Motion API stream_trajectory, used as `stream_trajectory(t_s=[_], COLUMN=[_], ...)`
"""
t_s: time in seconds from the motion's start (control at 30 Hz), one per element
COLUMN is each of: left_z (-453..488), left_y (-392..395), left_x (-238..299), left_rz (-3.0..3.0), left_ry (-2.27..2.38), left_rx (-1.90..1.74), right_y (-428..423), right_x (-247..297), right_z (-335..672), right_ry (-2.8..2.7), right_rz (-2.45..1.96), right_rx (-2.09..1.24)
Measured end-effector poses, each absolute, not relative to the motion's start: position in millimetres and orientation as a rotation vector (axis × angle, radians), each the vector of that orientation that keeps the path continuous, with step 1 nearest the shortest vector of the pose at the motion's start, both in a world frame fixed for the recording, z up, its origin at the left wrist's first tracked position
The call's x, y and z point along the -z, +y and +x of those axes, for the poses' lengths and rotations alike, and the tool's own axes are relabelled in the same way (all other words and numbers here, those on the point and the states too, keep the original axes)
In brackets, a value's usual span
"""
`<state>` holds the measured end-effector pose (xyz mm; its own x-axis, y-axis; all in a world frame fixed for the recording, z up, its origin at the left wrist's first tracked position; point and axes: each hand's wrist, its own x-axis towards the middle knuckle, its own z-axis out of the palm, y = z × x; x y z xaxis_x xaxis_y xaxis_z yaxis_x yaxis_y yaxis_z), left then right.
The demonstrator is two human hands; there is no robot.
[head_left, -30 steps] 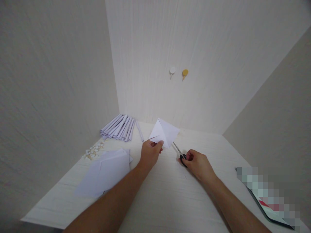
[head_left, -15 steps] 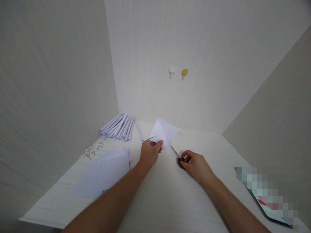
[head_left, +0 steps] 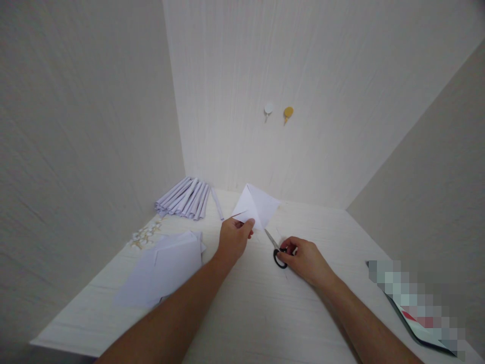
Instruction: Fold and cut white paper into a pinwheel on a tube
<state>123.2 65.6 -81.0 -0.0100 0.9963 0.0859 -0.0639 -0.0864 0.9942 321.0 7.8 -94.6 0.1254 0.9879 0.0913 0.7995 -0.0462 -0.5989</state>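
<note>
My left hand (head_left: 235, 237) is closed on the near corner of a white sheet of paper (head_left: 259, 205), thumb on top. A diagonal crease runs down the sheet, and a dark line like a cut edge shows near my fingers. My right hand (head_left: 301, 255) has its fingers on the black handles of a pair of scissors (head_left: 279, 257). The blades point up and left, their tips just short of the paper's lower edge. Part of the handles is hidden behind my fingers.
Several rolled paper tubes (head_left: 182, 199) lie at the back left, with one thin strip (head_left: 217, 204) beside them. Loose white sheets (head_left: 166, 268) are stacked at the left. A partly blurred flat object (head_left: 413, 308) lies at the right. Two hooks (head_left: 288, 112) are on the back wall.
The scissors have shifted slightly left and turned in my right hand, and more of the handle loop shows. My left hand and the paper have hardly moved.
</note>
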Motion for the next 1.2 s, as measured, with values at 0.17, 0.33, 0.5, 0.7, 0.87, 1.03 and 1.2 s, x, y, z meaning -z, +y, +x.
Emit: stream_trajectory(t_s=[0.17, 0.33, 0.5, 0.7, 0.87, 1.03, 1.2], left_z=[124, 131, 135, 125, 122, 126, 125], left_y=[64, 57, 51, 66, 68, 60, 63], left_x=[80, 83, 88, 89, 84, 86, 91], left_rz=[1.248, 1.322, 1.372, 1.312, 1.226, 1.171, 1.209], left_ry=[1.066, 0.909, 0.804, 0.967, 0.745, 0.676, 0.721], left_rx=[-1.264, -1.127, -0.996, -1.246, -1.1, -0.961, -0.984], right_y=[8, 6, 4, 3, -1, 0, 4], right_x=[97, 92, 89, 85, 87, 87, 89], right_z=[320, 311, 307, 309, 308, 307, 309], right_ry=[-1.584, -1.382, -1.341, -1.291, -1.376, -1.356, -1.254], right_rz=[-1.77, -1.385, -1.431, -1.364, -1.366, -1.379, -1.372], right_rx=[-0.503, -0.803, -0.86, -0.933, -1.008, -0.993, -0.96])
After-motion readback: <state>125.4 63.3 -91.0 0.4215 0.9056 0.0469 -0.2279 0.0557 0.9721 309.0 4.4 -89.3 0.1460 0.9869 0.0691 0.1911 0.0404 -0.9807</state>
